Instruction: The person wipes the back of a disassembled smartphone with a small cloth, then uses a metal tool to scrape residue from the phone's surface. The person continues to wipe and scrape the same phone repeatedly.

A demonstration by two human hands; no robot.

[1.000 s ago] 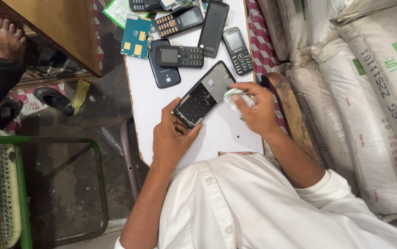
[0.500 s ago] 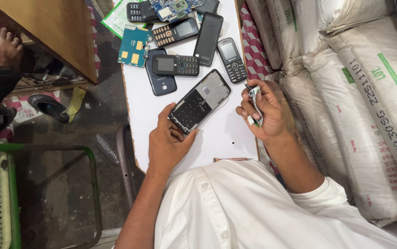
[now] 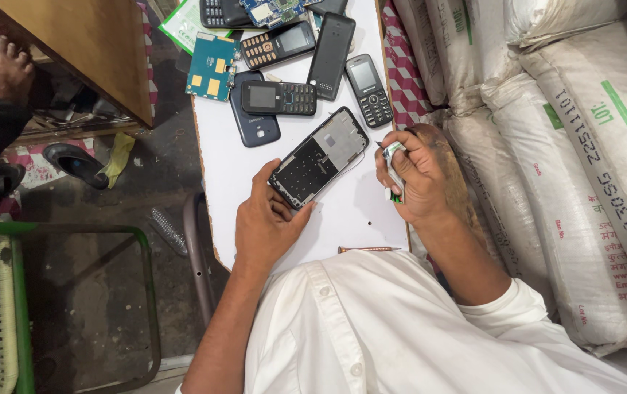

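Observation:
An opened black phone [image 3: 318,157] with its inner frame exposed lies tilted on the white tabletop [image 3: 357,215]. My left hand [image 3: 266,222] grips its lower end with thumb and fingers. To the right, at the table's edge, my right hand [image 3: 417,175] is closed around a small white and green tube [image 3: 394,169], a little apart from the phone.
Several keypad phones [image 3: 369,89], a dark blue back cover [image 3: 253,124] and a teal circuit board [image 3: 212,67] lie at the far end. White printed sacks [image 3: 561,146] stack at the right. A green stool [image 3: 7,299] stands left. Another person's foot [image 3: 6,64] rests by a wooden bench [image 3: 87,51].
My right hand has drawn away from the phone to the right with the small tube. My left hand keeps hold of the phone.

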